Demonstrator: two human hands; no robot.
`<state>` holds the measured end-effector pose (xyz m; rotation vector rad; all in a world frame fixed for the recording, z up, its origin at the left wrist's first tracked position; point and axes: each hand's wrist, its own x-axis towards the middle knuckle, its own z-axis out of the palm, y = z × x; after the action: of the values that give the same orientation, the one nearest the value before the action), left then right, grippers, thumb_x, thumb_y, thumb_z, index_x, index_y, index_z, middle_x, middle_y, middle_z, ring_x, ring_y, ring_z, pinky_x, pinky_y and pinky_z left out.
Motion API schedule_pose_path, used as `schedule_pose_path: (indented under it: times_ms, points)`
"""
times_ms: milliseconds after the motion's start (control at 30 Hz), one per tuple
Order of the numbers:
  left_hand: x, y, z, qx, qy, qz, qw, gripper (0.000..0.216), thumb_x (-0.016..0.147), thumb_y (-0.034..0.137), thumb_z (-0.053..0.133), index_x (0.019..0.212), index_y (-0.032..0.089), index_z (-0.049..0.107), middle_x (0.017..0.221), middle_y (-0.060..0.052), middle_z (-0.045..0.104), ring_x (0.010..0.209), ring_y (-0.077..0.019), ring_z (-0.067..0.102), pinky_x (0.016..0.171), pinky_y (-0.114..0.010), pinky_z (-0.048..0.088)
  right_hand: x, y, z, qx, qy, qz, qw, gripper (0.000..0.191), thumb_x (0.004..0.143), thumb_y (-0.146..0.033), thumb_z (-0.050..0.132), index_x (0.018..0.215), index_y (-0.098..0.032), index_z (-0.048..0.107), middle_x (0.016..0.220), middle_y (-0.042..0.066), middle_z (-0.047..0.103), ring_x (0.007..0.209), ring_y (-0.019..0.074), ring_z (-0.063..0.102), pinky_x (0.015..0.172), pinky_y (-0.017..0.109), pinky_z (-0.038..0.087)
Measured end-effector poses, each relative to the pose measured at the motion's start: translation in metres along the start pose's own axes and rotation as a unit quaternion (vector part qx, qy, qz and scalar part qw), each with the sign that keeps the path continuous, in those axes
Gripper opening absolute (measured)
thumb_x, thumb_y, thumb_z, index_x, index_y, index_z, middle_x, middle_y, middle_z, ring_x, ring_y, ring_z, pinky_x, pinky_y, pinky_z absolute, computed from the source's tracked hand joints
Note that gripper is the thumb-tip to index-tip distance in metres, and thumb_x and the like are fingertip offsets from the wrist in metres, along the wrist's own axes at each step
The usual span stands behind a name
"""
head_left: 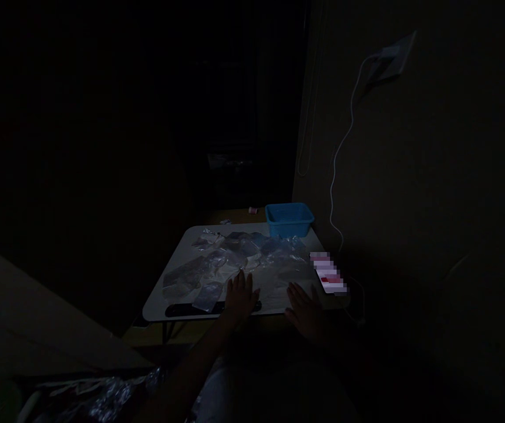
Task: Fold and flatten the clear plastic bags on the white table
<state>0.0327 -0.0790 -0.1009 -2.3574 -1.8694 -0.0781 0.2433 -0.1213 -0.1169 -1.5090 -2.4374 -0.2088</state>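
Observation:
In the dim head view, my left hand [240, 295] lies palm down at the near edge of a small white table [182, 247], fingers spread. Its fingertips come close to a heap of clear plastic bags [226, 258] that covers much of the tabletop. Farther right, my right hand [304, 309] rests flat on the same edge with its fingers stretched out. Neither hand holds anything. A small flat plastic bag [208, 296] lies left of my left hand, partly over a dark slot [179, 309] along the table's front.
A blue plastic basin [289, 221] stands at the back right corner. A lit phone [329, 275] lies at the right edge. A white cable [333, 176] hangs from a wall socket [393, 57]. Crumpled shiny plastic [115, 395] is on the lower left.

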Motion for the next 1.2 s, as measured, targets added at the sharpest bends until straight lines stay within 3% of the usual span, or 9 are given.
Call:
schedule_pose_path:
  times_ms: [167,333,433,633,800,900,1100,1200]
  points:
    - [-0.002,-0.001,-0.002,-0.009,0.001,0.009,1.000,0.054,0.086,0.042,0.025,0.130,0.011,0.027,0.136,-0.019,0.023,0.125,-0.0294,0.020,0.097,-0.048,0.019,0.013,0.006,-0.011,-0.016,0.007,0.076,0.997,0.047,0.087,-0.036,0.023,0.118,-0.010,0.047,0.126,0.014,0.043,0.122,0.0257,0.030,0.099,0.050,0.014]
    - [-0.002,0.000,-0.003,-0.013,-0.013,0.033,0.999,0.053,0.087,0.043,0.024,0.131,0.013,0.026,0.136,-0.016,0.024,0.126,-0.0280,0.018,0.097,-0.046,0.021,0.029,-0.012,-0.017,0.018,-0.020,0.004,1.000,0.049,0.087,-0.040,0.020,0.128,-0.016,0.032,0.134,0.008,0.032,0.125,0.0211,0.023,0.101,0.048,0.008]
    - [-0.003,-0.003,-0.003,-0.016,-0.017,0.042,0.999,0.054,0.086,0.044,0.024,0.131,0.013,0.026,0.137,-0.017,0.023,0.126,-0.0280,0.017,0.098,-0.046,0.021,0.030,-0.017,-0.010,0.027,-0.043,0.001,0.999,0.051,0.087,-0.042,0.017,0.130,-0.016,0.030,0.135,0.008,0.030,0.125,0.0206,0.022,0.101,0.049,0.006]
    - [-0.006,-0.009,-0.002,-0.019,-0.001,0.047,0.999,0.055,0.086,0.044,0.024,0.131,0.014,0.026,0.137,-0.016,0.022,0.127,-0.0262,0.017,0.099,-0.044,0.019,0.021,0.010,0.010,-0.003,-0.024,0.059,0.998,0.052,0.087,-0.041,0.019,0.127,-0.013,0.035,0.134,0.013,0.032,0.124,0.0243,0.026,0.099,0.053,0.010]
    - [-0.005,-0.010,0.001,-0.022,-0.010,0.052,0.998,0.055,0.086,0.045,0.022,0.131,0.014,0.026,0.137,-0.016,0.022,0.127,-0.0268,0.015,0.098,-0.045,0.019,0.021,0.026,0.000,-0.050,-0.012,0.113,0.992,0.048,0.087,-0.040,0.023,0.113,-0.012,0.051,0.124,0.017,0.045,0.116,0.0289,0.038,0.095,0.057,0.013]
    - [-0.004,-0.009,0.004,-0.029,-0.002,0.070,0.997,0.055,0.086,0.047,0.021,0.132,0.016,0.025,0.138,-0.015,0.022,0.127,-0.0267,0.013,0.098,-0.045,0.019,0.031,0.021,-0.013,-0.040,-0.031,0.092,0.994,0.041,0.088,-0.033,0.023,0.105,-0.018,0.057,0.119,0.013,0.051,0.115,0.0267,0.038,0.094,0.056,0.017]
    - [-0.009,-0.008,0.002,-0.035,-0.006,0.110,0.993,0.054,0.086,0.047,0.024,0.132,0.017,0.026,0.137,-0.015,0.023,0.127,-0.0266,0.016,0.099,-0.045,0.018,0.041,0.003,-0.011,0.029,-0.041,-0.031,0.998,0.046,0.088,-0.038,0.021,0.126,-0.017,0.036,0.133,0.009,0.034,0.123,0.0194,0.027,0.099,0.049,0.015]
    - [-0.012,-0.013,0.001,-0.043,-0.006,0.126,0.991,0.054,0.086,0.047,0.024,0.132,0.019,0.024,0.138,-0.014,0.022,0.127,-0.0255,0.015,0.099,-0.044,0.018,0.038,0.005,-0.002,0.031,-0.046,-0.033,0.998,0.049,0.088,-0.041,0.020,0.128,-0.017,0.032,0.134,0.009,0.032,0.124,0.0205,0.026,0.099,0.053,0.010]
